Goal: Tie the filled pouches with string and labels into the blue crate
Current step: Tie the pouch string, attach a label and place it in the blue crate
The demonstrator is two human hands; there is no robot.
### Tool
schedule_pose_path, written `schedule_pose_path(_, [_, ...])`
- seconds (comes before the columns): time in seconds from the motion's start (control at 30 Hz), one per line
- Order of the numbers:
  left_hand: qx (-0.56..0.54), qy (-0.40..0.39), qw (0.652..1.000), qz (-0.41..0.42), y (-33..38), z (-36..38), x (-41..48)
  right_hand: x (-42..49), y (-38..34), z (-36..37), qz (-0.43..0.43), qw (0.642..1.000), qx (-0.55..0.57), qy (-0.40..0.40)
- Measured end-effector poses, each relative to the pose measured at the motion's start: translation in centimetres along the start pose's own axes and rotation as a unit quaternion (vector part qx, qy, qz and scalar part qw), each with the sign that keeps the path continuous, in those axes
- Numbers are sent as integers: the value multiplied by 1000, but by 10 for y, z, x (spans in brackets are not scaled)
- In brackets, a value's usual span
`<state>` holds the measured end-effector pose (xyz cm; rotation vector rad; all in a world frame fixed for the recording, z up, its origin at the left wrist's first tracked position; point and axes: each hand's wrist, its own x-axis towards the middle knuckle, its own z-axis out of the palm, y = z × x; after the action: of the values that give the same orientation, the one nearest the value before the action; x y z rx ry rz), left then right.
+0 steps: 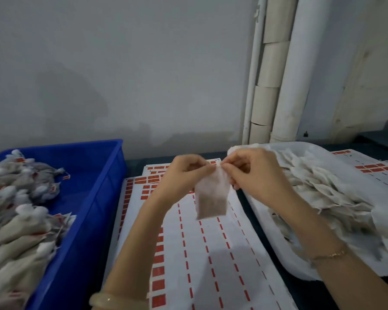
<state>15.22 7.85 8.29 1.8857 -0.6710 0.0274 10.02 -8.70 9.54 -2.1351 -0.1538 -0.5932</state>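
We see the left hand and the right hand raised close together. Each pinches the top edge of one filled pouch, which hangs slightly blurred in the air above white label sheets printed with red rectangles and dashes on the dark counter. On the left, the blue crate holds a heap of tied pouches; on the right, our forearm partly covers a white-lined pile of loose pouches, with pale pipes on the wall behind.
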Motion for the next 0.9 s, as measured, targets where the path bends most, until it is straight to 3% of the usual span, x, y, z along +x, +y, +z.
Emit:
schedule_pose_path(0.17, [-23,4,983,-181,-60,-21,-41,-23,20,85,77,991,-4,-114])
schedule_pose_path(0.33, [10,78,951,-299,-117,-17,-66,-38,57,141,166,977,89,-99])
schedule_pose_path(0.47, [-59,137,947,-285,-130,-17,-54,-34,71,156,185,970,144,-67])
schedule_pose_path(0.63, [-49,153,956,-244,-142,-11,-44,-35,84,164,158,973,159,-48])
schedule_pose_path(0.9, [-2,151,955,-254,-149,0,-41,-35,94,171,125,985,117,-32])
